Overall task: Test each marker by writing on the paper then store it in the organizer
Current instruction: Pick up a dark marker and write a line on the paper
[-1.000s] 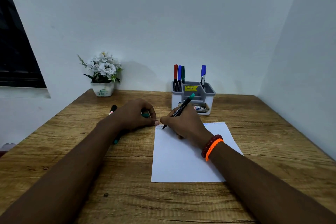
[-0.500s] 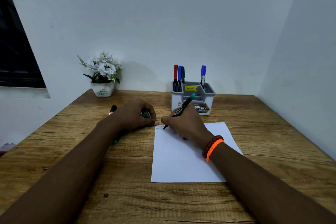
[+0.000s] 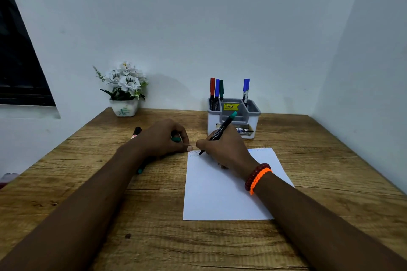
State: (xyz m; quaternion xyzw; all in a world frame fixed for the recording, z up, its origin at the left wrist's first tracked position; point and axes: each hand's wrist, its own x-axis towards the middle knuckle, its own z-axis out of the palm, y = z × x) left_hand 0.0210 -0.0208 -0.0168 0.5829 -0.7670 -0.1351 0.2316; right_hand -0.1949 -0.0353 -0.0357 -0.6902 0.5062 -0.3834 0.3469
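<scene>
Gripped in the right hand [image 3: 222, 149]: one green-ended marker [image 3: 220, 132], tip on the top left corner of the paper [image 3: 220, 193]. Left hand [image 3: 163, 138]: fingers curled round a green cap [image 3: 176, 139], thumb at the paper's edge. Wooden desk [image 3: 330, 182]. Grey-and-white organizer [image 3: 253, 121] behind the paper, four markers standing in it. Flower pot [image 3: 124, 90] at the wall. Black marker [image 3: 136, 132] lying beyond the left wrist.
</scene>
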